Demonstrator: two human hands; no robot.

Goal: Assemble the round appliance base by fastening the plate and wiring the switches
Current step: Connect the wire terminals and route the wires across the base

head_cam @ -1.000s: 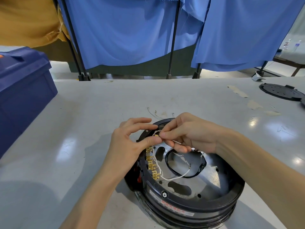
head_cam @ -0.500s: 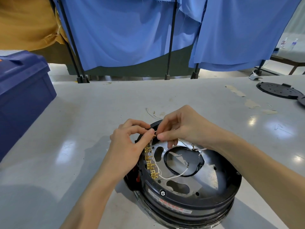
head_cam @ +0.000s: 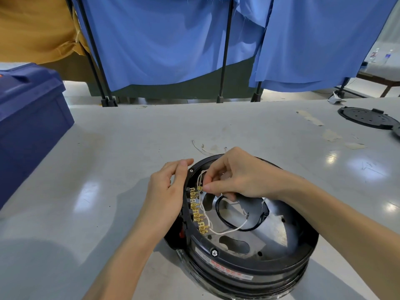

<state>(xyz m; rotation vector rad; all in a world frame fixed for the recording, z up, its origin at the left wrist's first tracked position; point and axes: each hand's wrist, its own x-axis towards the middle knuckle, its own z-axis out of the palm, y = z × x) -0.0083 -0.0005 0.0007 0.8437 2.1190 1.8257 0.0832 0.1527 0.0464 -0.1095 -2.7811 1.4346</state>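
Observation:
The round black appliance base (head_cam: 249,265) lies open side up on the grey table, with a metal plate (head_cam: 244,237) inside it. A row of brass switch terminals (head_cam: 198,213) runs along its left inner wall. My right hand (head_cam: 238,176) pinches the brass end of a thin white wire (head_cam: 200,188) at the top of that row. A second white wire (head_cam: 225,231) loops from the lower terminals across the plate's middle hole. My left hand (head_cam: 166,191) rests with straight fingers against the outside of the base's left rim.
A dark blue bin (head_cam: 28,126) stands at the table's left. Loose white wires (head_cam: 203,147) lie just behind the base. A flat black round cover (head_cam: 365,116) sits at the far right, near strips of tape (head_cam: 333,135). Blue curtains on black stands hang behind the table.
My left hand has let go of the wire and moved left onto the outside of the rim. My right hand has brought the wire's end down to the top terminals.

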